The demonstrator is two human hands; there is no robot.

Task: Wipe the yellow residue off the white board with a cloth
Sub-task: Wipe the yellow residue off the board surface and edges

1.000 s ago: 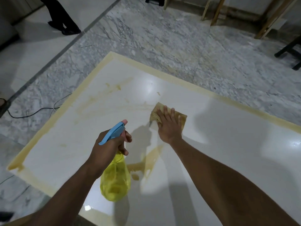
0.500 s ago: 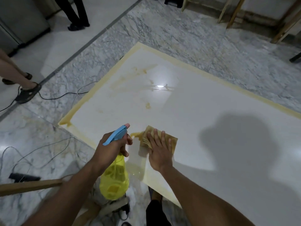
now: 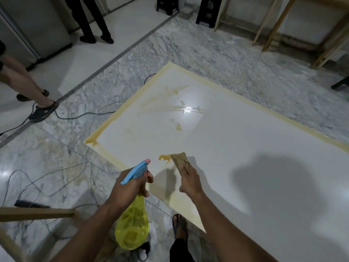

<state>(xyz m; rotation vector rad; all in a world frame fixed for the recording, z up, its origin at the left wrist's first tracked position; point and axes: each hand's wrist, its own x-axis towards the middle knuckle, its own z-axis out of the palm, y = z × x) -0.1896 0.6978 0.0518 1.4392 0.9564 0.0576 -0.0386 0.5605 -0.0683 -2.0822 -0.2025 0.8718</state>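
Right hand (image 3: 189, 181) grips a bunched brown cloth (image 3: 180, 161) over the white board's (image 3: 236, 144) near edge, beside a yellow smear (image 3: 164, 157). Left hand (image 3: 130, 186) clasps a yellow spray bottle (image 3: 132, 226); cables (image 3: 75, 116) and bystanders' legs (image 3: 24, 84) lie beyond.

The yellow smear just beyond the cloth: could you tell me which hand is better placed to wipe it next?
The right hand. It already grips the cloth, whose tip sits beside the yellow smear on the white board. The left hand is occupied holding the spray bottle.
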